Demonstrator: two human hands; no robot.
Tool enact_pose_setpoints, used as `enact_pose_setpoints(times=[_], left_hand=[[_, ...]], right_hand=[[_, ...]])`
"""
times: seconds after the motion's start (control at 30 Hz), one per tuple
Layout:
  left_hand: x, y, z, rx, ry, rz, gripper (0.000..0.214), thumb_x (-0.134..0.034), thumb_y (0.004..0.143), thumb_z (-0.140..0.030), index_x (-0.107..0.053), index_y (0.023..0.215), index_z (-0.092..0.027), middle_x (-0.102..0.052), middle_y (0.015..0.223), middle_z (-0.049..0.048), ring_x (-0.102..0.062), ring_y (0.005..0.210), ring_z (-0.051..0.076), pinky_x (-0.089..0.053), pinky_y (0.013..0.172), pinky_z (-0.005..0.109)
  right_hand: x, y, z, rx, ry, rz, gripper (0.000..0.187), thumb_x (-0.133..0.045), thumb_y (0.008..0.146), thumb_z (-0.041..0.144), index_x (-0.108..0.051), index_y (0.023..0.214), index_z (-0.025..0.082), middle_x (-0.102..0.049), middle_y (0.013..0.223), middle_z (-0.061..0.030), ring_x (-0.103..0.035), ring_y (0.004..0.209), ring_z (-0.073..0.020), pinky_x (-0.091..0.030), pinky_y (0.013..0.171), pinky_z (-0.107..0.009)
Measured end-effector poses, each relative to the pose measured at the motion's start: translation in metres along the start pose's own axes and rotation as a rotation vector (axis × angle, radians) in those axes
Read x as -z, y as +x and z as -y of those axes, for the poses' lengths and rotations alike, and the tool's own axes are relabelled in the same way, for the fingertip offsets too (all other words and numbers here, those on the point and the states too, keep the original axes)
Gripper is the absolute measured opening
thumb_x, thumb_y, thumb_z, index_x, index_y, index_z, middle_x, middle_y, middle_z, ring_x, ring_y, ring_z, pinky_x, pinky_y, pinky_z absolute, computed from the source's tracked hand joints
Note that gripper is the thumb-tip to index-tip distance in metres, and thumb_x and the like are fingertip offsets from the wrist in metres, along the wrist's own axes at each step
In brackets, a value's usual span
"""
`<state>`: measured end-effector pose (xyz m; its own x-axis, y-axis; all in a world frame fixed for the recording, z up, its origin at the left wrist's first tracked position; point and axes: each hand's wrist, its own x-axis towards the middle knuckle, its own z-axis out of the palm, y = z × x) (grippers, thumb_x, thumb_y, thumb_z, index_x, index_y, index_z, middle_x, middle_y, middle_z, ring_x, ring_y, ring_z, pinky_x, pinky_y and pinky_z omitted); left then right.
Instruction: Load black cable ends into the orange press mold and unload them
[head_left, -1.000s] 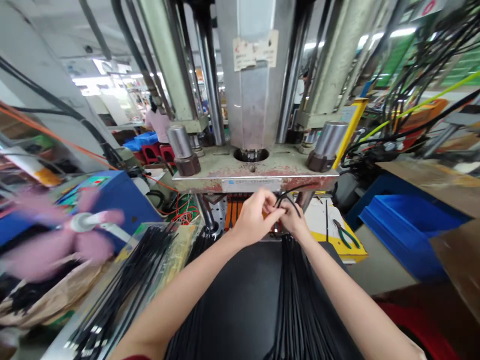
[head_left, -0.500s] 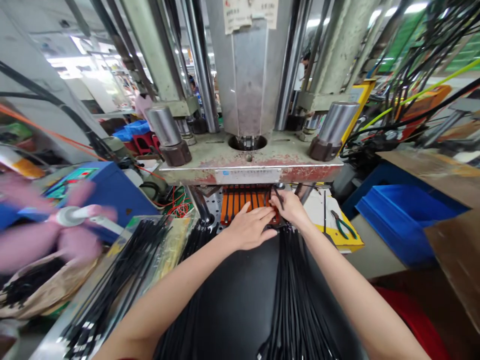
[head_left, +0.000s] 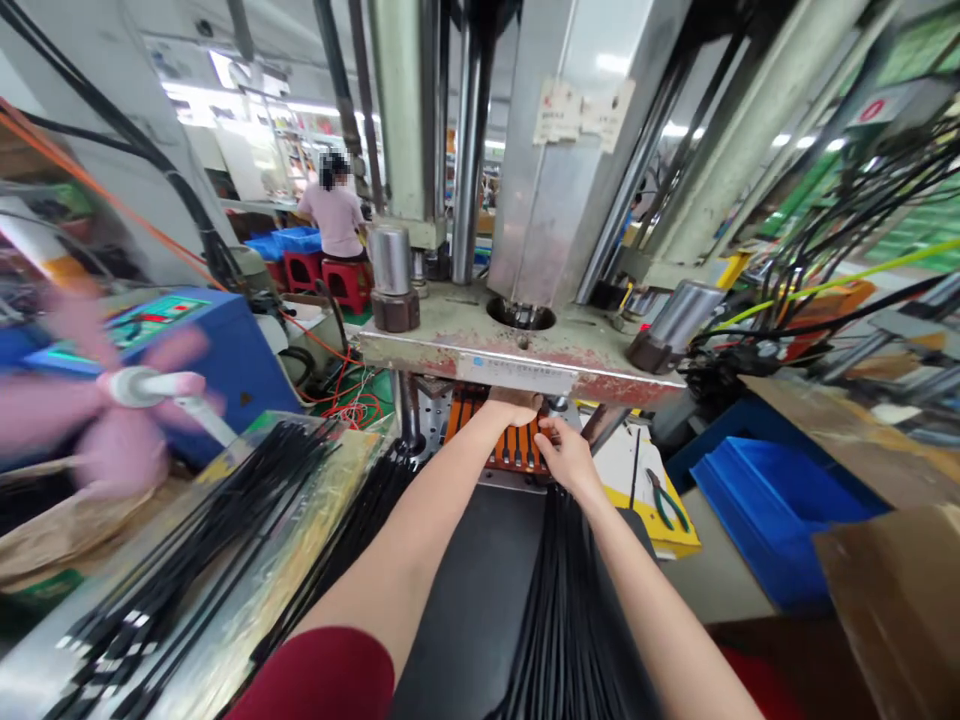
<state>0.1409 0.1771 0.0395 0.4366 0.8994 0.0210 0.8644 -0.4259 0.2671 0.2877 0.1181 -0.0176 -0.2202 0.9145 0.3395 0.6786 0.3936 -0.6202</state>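
Now, left hand: the left hand (head_left: 516,404) has pushed far in under the press plate (head_left: 517,357), where half a second ago it lay flat and spread on the near edge of the orange mould; only the knuckles show, so whether its fingers are apart or closed I cannot tell.
Right hand: the right hand (head_left: 566,459) stays at the mould's near right edge, fingers curled together on the ends of the black cables; a second ago both hands were pinching one cable loop up in front of the plate.
Change read: the loop is gone from the air and both hands are down at the mould, so I judge the cable end is being seated in a slot rather than sorted.
Orange mould: the orange mould (head_left: 508,446) sits under the plate, its dark slots running near to far, partly hidden by both hands.
Black cables: the black cables (head_left: 566,590) run as a bundle from the right hand toward the near edge, over a black mat (head_left: 469,590).
Left tray: more cut black cables (head_left: 225,540) lie on a clear tray to the left.
Right side: green-handled pliers (head_left: 664,497) on a yellow sheet, a blue bin (head_left: 780,510) beyond.
Far left: a seated person (head_left: 335,215); a pink fan (head_left: 127,395), blurred.
Writing: a paper label (head_left: 581,112) on the press column carries red and dark marks, too small to read; the strip on the plate's front edge is also illegible.
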Motion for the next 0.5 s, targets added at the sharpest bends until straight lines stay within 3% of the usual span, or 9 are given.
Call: enact_pose_setpoints(times=[0.13,0.23,0.3,0.33,0.37,0.43,0.5], left_hand=[[0.014,-0.027,-0.004,-0.013,-0.010,-0.022,0.050,-0.024,0.097,-0.043,-0.050,0.131,-0.017,-0.050,0.138,0.0110,-0.049,0.124,0.024,-0.034,0.106,0.037],[0.019,-0.083,0.013,-0.049,-0.011,-0.009,0.053,-0.016,0.098,-0.042,-0.042,0.139,-0.021,-0.048,0.140,0.0086,-0.043,0.130,0.023,-0.031,0.108,0.043],[0.018,-0.142,0.036,-0.138,-0.008,-0.074,0.050,-0.020,0.097,-0.036,-0.034,0.143,-0.022,-0.040,0.146,0.0067,-0.035,0.136,0.022,-0.022,0.113,0.049],[0.016,-0.178,0.050,-0.175,-0.006,-0.143,0.050,-0.024,0.095,-0.034,-0.036,0.143,-0.023,-0.042,0.144,0.0060,-0.037,0.135,0.021,-0.020,0.114,0.050],[0.012,-0.219,0.064,-0.155,-0.007,-0.248,0.047,-0.030,0.093,-0.033,-0.045,0.137,-0.023,-0.049,0.139,0.0062,-0.044,0.130,0.022,-0.027,0.112,0.047],[-0.001,-0.310,0.087,0.030,0.000,-0.466,0.036,-0.041,0.087,-0.031,-0.063,0.115,-0.025,-0.068,0.110,0.0048,-0.064,0.100,0.022,-0.048,0.091,0.036],[-0.023,-0.405,0.099,0.398,0.024,-0.644,0.025,-0.049,0.082,-0.029,-0.065,0.101,-0.032,-0.070,0.084,-0.0029,-0.066,0.074,0.020,-0.052,0.067,0.031]], right_hand=[[0.008,-0.009,0.008,0.034,0.026,0.016,0.033,-0.046,0.087,0.035,-0.058,0.111,0.015,-0.066,0.104,-0.0100,-0.063,0.089,-0.0203,-0.049,0.083,-0.036],[0.030,-0.036,-0.003,-0.008,0.115,0.050,0.039,-0.047,0.087,0.041,-0.058,0.114,0.015,-0.068,0.097,-0.0091,-0.064,0.085,-0.0209,-0.051,0.079,-0.037],[0.053,-0.070,-0.027,-0.072,0.123,0.051,0.039,-0.048,0.085,0.046,-0.062,0.109,0.017,-0.069,0.098,-0.0090,-0.064,0.089,-0.0234,-0.051,0.081,-0.039],[0.066,-0.093,-0.045,-0.116,0.088,0.044,0.037,-0.050,0.084,0.048,-0.065,0.102,0.020,-0.069,0.099,-0.0090,-0.064,0.091,-0.0254,-0.050,0.083,-0.040],[0.079,-0.118,-0.064,-0.185,0.039,0.021,0.036,-0.052,0.081,0.050,-0.067,0.096,0.022,-0.070,0.100,-0.0088,-0.064,0.093,-0.0279,-0.050,0.083,-0.042],[0.096,-0.177,-0.104,-0.386,-0.084,-0.074,0.033,-0.054,0.075,0.053,-0.069,0.088,0.028,-0.071,0.095,-0.0075,-0.066,0.087,-0.0318,-0.052,0.075,-0.045],[0.099,-0.238,-0.132,-0.579,-0.173,-0.105,0.025,-0.057,0.070,0.054,-0.069,0.074,0.032,-0.071,0.079,-0.0062,-0.066,0.072,-0.0327,-0.052,0.059,-0.044]])
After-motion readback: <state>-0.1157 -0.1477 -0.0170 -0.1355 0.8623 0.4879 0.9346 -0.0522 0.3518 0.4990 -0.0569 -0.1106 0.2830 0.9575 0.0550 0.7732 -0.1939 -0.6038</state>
